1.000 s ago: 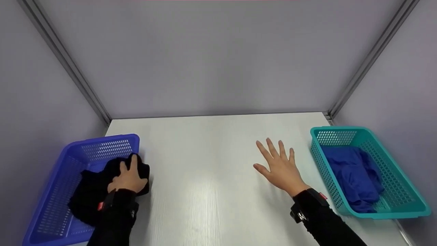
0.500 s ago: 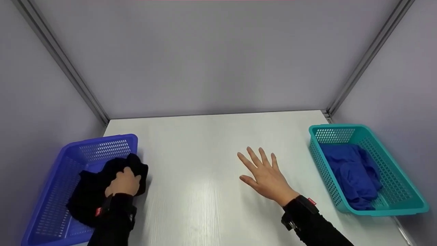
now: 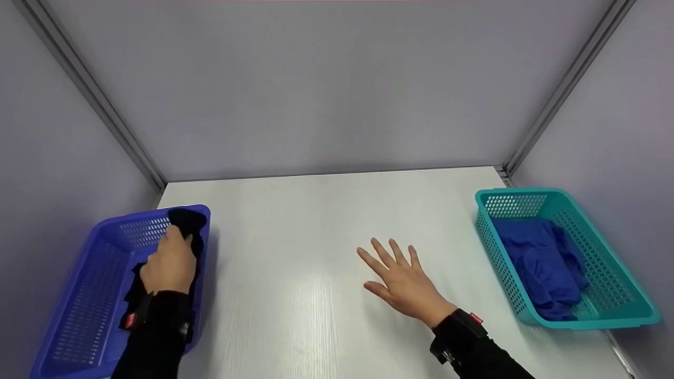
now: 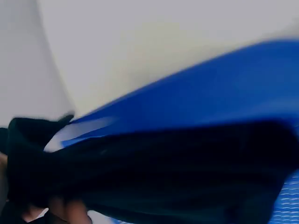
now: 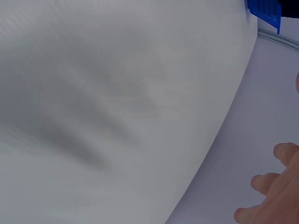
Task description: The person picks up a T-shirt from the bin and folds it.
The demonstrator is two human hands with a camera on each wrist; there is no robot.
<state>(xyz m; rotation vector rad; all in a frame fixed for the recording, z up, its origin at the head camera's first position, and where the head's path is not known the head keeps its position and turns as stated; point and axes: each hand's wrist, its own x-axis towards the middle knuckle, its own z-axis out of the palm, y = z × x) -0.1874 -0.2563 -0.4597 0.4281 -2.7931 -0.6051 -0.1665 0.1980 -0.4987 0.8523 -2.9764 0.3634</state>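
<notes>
My left hand grips a bunched black cloth over the blue basket on the left. Part of that cloth rises above the hand and the rest hangs down into the basket, partly hidden by the sleeve. The left wrist view shows the dark cloth stretched out from the fingers, blurred, beside the basket's blue wall. Over the middle right of the table, my right hand hovers with its fingers spread, holding nothing. Its fingers also show at the edge of the right wrist view.
A teal basket stands at the right with a crumpled blue cloth in it. Both baskets sit on a white table. Grey panels enclose the back and sides.
My left hand has closed on the black cloth and lifted it up inside the blue basket. The right hand has drifted left and nearer to me, fingers still spread.
</notes>
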